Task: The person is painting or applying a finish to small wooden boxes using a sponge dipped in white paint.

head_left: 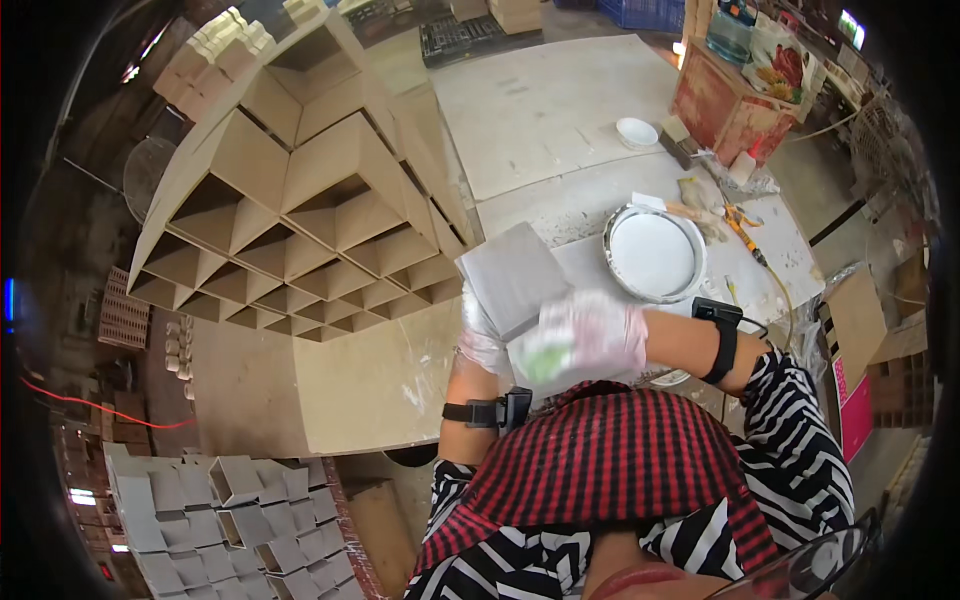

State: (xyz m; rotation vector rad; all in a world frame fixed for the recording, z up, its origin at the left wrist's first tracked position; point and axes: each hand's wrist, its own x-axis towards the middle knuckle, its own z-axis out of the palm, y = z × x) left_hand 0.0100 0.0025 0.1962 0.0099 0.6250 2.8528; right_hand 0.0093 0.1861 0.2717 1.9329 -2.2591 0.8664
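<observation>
My left hand [482,335], in a thin whitish glove, grips the lower left side of a grey-coated box [515,272] above the table. Across the box's near edge lies my right hand [598,332], gloved too and smeared by motion. A pale green, soft-looking piece [545,358] shows at its fingers; I cannot make out whether it is a sponge or a cloth. Just beyond the right hand stands a round tub [655,253] of white liquid, its rim crusted.
Bare brown open boxes [330,215] are stacked high on the left. Grey boxes [230,530] fill the lower left. A white bowl [637,133], a yellow-handled tool [742,216] and a flat brush-like tool [690,212] lie on the stained table [560,110]. A reddish crate [725,105] stands far right.
</observation>
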